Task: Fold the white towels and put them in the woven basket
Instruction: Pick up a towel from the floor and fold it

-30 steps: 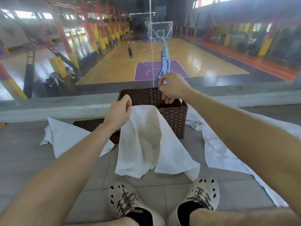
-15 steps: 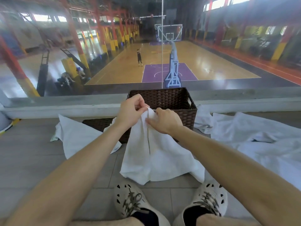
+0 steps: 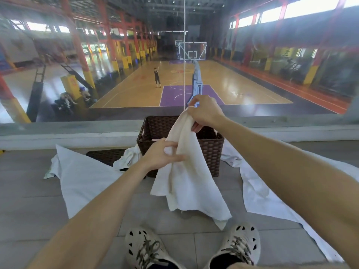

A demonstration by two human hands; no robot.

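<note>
Right hand (image 3: 206, 114) pinches white towel (image 3: 186, 183) by its top, 12 o'clock; left hand (image 3: 161, 156) grips an edge lower, likely so it hangs flat for folding, woven basket (image 3: 211, 152) just behind

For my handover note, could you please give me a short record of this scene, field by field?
held towel: white, unfolded, hanging in front of the basket
right hand: grips its top end, raised above the basket rim
left hand: pinches it lower down
basket: brown, woven, on the floor; inside mostly hidden
left floor towel: spread flat
right floor towel: spread, rumpled
</note>
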